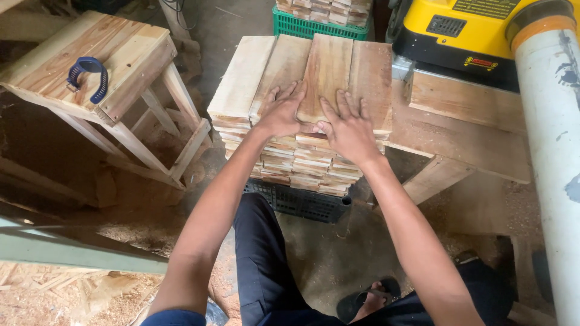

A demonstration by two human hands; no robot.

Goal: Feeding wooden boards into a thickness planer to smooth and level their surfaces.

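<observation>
Both hands, left hand (pixel 281 111), right hand (pixel 350 130), flat on stacked wooden boards (pixel 314 72), seemingly atop black crate (pixel 302 202)

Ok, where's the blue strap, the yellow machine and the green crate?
blue strap (pixel 89 77), head view, on its curved band.
yellow machine (pixel 468 27), head view, on its yellow top.
green crate (pixel 302 27), head view, on its front wall.

Just one view here, a head-worn cam looking steeply down and forward from close up, past both forearms onto the plank stack (pixel 302 102) and sawdusty floor (pixel 326 253).
</observation>
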